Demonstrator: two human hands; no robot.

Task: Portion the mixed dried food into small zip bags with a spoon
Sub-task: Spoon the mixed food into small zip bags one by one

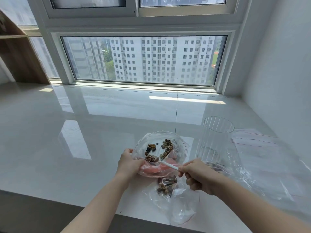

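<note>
Right hand (196,174) fingers curl round the white spoon (168,165) handle end; spoon's long axis runs up-left, bowl end inside the zip bag (156,169). Left hand (128,163) pinches that bag's left mouth edge, held above the clear bowl (143,142) of mixed dried food (166,147). A filled bag (168,189) lies nearer the table (67,132) front edge. Ribbed glass jar (217,140) just right. Wide open room left.

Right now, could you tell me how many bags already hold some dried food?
2: one bag gripped at its mouth by the left hand, and one bag on the counter below the right hand. The clear empties at right may hide more.
</note>
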